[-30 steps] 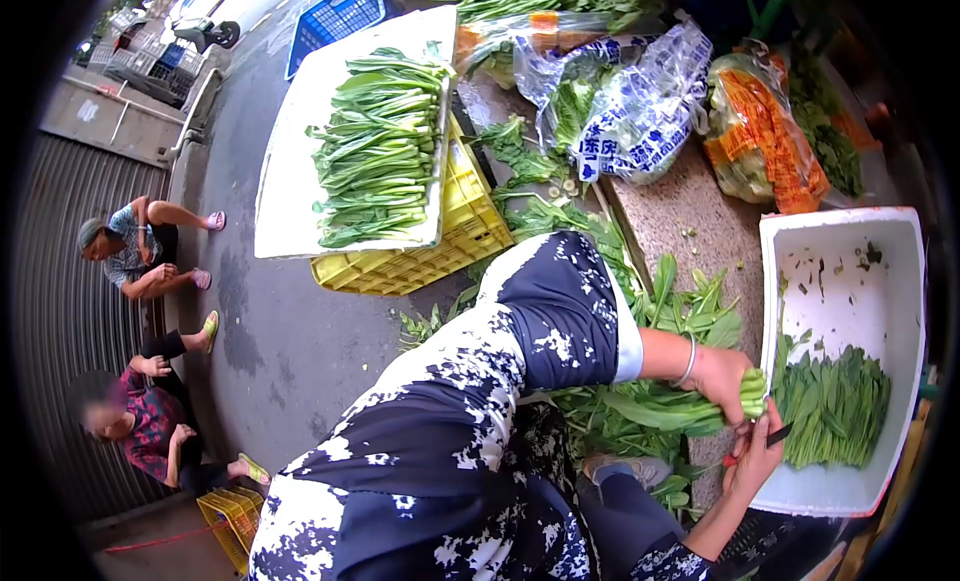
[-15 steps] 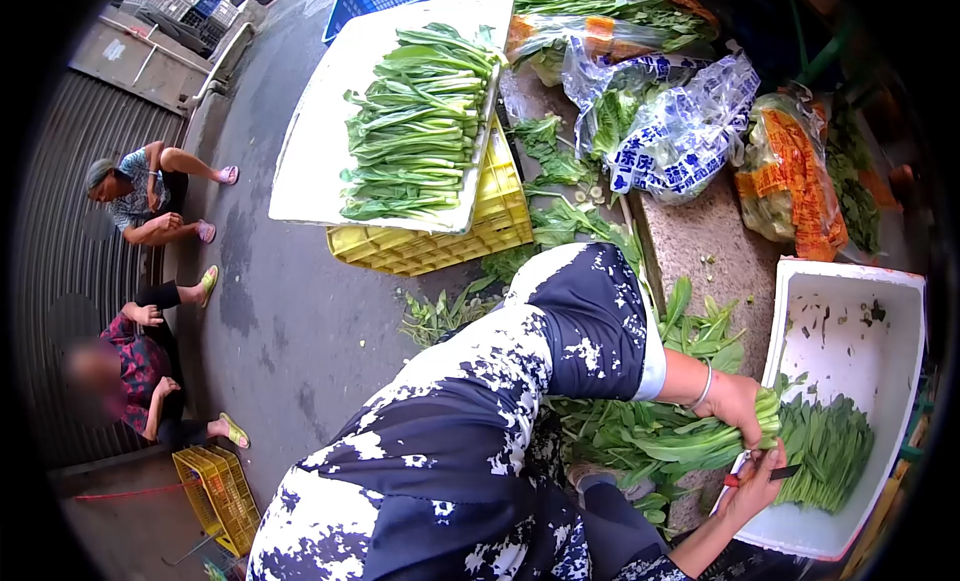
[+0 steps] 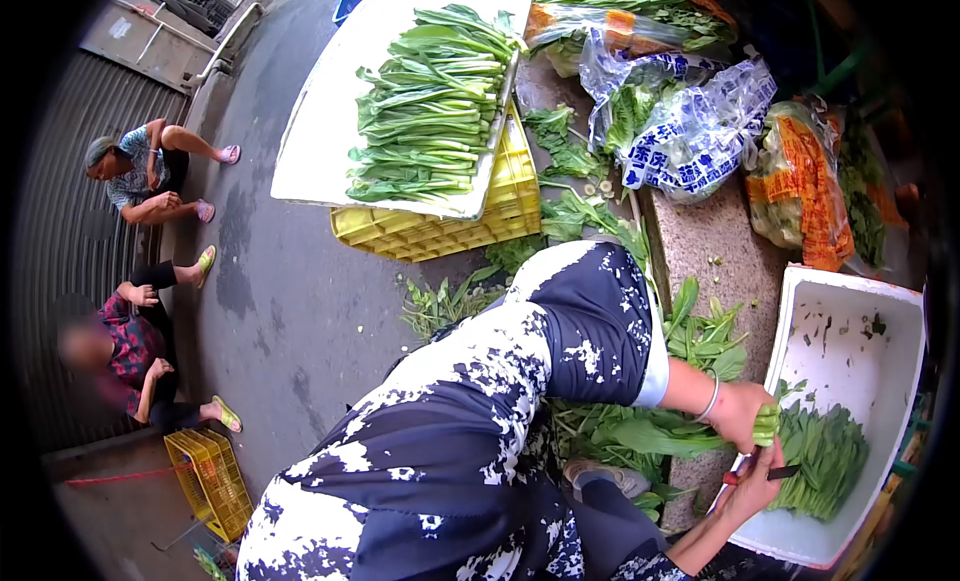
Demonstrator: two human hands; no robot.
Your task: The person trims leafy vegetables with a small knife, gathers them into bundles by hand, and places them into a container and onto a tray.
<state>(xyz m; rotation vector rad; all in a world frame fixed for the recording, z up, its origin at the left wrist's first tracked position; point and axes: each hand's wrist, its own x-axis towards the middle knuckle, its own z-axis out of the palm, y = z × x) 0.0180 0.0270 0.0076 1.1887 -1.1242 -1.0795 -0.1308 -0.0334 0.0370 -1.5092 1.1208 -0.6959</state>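
Note:
My left hand (image 3: 738, 413), with a bracelet at the wrist, is closed around a bunch of leafy greens (image 3: 765, 424). Pale green stalk ends stick out past its fingers, near the rim of a white foam box (image 3: 845, 306). Just below, my right hand (image 3: 755, 486) grips a small knife (image 3: 783, 472) with a red handle. Its dark blade points right, over the box edge. Inside the box lie bundled greens (image 3: 822, 459) and dark scraps. Loose leafy greens (image 3: 640, 431) are heaped beside my left forearm and shoe.
A white foam lid (image 3: 320, 111) carrying rows of greens (image 3: 435, 111) rests on a yellow crate (image 3: 440, 231). Plastic bags of vegetables (image 3: 690, 131) lie at upper right, by a stone ledge (image 3: 700, 241). Two people sit at left, near another yellow crate (image 3: 210, 486).
The view has shifted slightly. My left hand has turned a little, and the stalk ends now show more toward the camera. The knife stays in my right hand.

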